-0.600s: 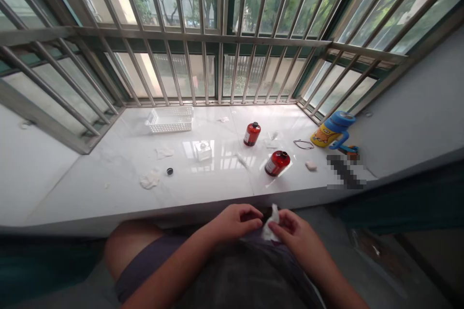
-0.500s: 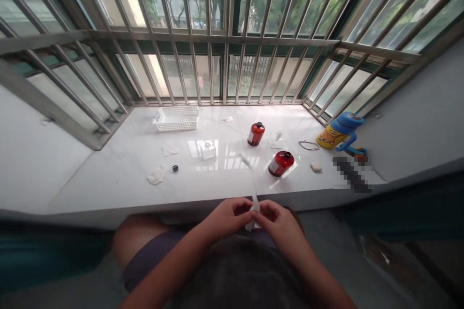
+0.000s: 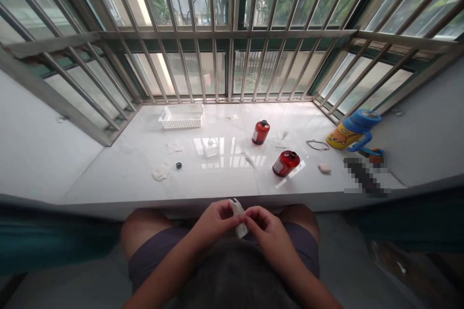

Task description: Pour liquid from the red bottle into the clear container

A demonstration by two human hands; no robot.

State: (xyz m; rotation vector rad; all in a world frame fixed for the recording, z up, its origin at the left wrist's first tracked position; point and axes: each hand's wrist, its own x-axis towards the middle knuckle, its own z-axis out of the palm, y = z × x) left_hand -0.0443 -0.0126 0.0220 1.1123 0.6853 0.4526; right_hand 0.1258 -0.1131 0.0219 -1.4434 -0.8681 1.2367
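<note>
Over my lap, in front of the sill's edge, both hands pinch a thin white folded piece [image 3: 239,224], paper or plastic, I cannot tell which. My left hand [image 3: 217,218] grips it from the left with thumb and fingers closed. From the other side, my right hand [image 3: 266,224] pinches its edge between thumb and fingertips. Nearest beyond the hands on the sill are an uncapped red bottle [image 3: 286,163] and a small white packet [image 3: 249,158]. Farther back stands a second red bottle [image 3: 260,133] with a black cap.
The white sill [image 3: 217,186] also bears a white basket [image 3: 181,117], a clear square container [image 3: 210,147], a black cap [image 3: 178,165], crumpled tissue [image 3: 160,172], a beige lump [image 3: 324,168], a thin cord loop [image 3: 318,145] and a blue-yellow flask [image 3: 350,131]. Metal bars [image 3: 228,67] close off the window.
Both hands have shifted slightly left with the white piece, which now looks broader and more spread out. The view has tilted and moved a little, so the sill's things appear farther right.
</note>
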